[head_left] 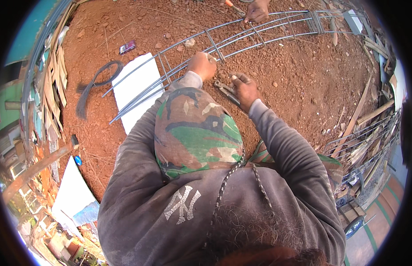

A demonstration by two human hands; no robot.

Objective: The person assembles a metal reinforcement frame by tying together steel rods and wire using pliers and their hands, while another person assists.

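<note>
A long rebar cage (pixel 241 41) of thin steel bars and square stirrups lies across the reddish soil. My left hand (pixel 202 66) is closed in a fist against its bars, beside a stirrup; what its fingers grip is hidden. Just to the right, my right hand (pixel 245 92) holds a pair of dark metal pincers (pixel 225 91), their jaws pointing toward my left hand and apart from the bars. Farther off, a co-worker's hand (pixel 258 10) is at the far bar, near an orange-handled tool (pixel 229 4).
A white board (pixel 141 84) lies under the bars' left ends. Beside it rests a coiled bundle of tie wire (pixel 99 82), with a small purple packet (pixel 127 47) beyond. Wood scraps (pixel 55 84) line the left; a metal grid (pixel 365 142) and planks stand at right.
</note>
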